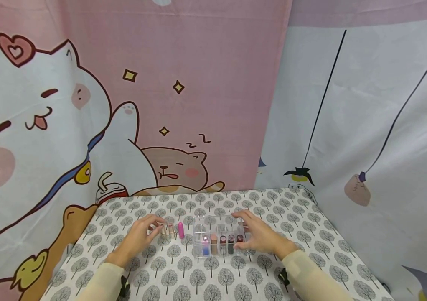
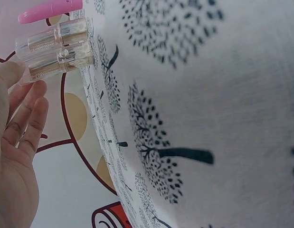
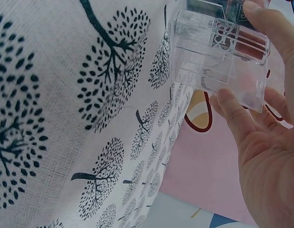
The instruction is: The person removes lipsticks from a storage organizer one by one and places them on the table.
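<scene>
My left hand (image 1: 142, 234) pinches the top of a clear-capped lipstick (image 2: 49, 64) that stands upright on the tabletop. Right beside it is a second clear-capped lipstick (image 2: 52, 39), then a bright pink tube (image 1: 181, 230). My right hand (image 1: 257, 235) grips the right end of a clear plastic lipstick organizer (image 1: 199, 238), thumb at the front and fingers toward the back. Several lipsticks fill its front row, among them a pink-and-blue one (image 1: 205, 246), a peach one (image 1: 214, 244) and a black one (image 1: 231, 244). Some right fingertips are hidden behind the clear plastic.
A white cloth with printed trees (image 1: 198, 278) covers the table. Behind it hangs a pink curtain (image 1: 217, 83) with cartoon animals, and a pale curtain (image 1: 386, 104) hangs at the right. The pink tube stands between the left hand and the organizer.
</scene>
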`<state>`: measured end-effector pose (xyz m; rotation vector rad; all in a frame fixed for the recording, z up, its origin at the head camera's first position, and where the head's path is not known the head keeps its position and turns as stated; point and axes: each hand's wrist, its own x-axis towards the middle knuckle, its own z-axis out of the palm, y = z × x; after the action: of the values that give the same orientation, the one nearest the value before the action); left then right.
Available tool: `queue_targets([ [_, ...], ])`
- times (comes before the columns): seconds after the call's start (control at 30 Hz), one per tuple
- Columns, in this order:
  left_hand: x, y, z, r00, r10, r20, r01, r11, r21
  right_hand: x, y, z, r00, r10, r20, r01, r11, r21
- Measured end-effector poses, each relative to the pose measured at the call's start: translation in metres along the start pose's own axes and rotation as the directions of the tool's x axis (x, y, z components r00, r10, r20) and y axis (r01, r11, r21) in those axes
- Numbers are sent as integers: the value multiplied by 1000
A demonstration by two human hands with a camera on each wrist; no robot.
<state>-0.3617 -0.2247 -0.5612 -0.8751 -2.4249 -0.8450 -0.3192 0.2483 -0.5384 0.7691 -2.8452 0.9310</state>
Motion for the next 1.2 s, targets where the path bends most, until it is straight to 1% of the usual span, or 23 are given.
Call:
queue_targets([
  [0.13,0,0,-1,1000,-3,-3,3,1000,5,0,0,0,1000,-1,1,1,1000,-2],
  [0.37,1,2,-2,1000,14,-11,-14,1000,21,1,2,0,1000,-2,1,2,1000,3],
  [0.67,1,3,-3,1000,16,-24,-15,998,60,2,2,0,1000,10,8,-10,1000,20],
  [0.97,4,7,-7,1000,5,-13,-4,995,95,2,1,-1,1000,18,14,-18,999,29],
  [1.07,6,11,-7,999,28,-27,-25,993,114,2,1,-1,1000,18,12,-18,1000,21],
  [1.2,9,16,-6,996,79,-52,-71,987,147,2,2,1,1000,12,7,-12,1000,7],
])
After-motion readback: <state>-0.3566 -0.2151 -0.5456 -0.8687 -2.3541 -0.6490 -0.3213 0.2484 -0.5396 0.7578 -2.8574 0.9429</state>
